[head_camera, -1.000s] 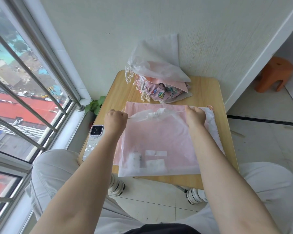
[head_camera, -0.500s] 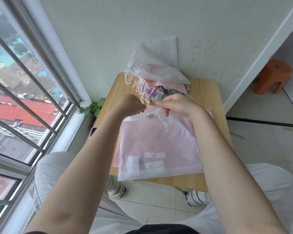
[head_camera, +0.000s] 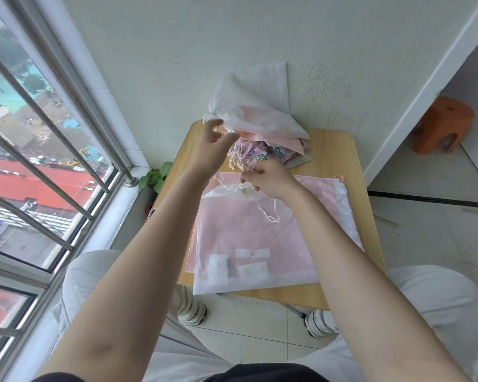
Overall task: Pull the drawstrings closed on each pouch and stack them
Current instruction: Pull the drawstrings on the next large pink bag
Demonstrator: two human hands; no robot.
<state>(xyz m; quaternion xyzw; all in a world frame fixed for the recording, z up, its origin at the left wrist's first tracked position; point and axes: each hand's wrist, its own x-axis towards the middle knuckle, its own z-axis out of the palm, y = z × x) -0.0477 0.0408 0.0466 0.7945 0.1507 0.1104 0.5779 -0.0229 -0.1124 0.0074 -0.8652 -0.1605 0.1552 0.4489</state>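
- While the right hand (head_camera: 268, 180) pinches the gathered neck of the sheer white drawstring pouch (head_camera: 260, 232), its cord (head_camera: 269, 215) dangles.
- Left hand (head_camera: 213, 144) hovers above the table (head_camera: 340, 158), fingers loosely spread, holding nothing.

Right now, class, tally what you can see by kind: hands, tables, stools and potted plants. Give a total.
Hands: 2, left and right
Tables: 1
Stools: 1
Potted plants: 1
Total: 5
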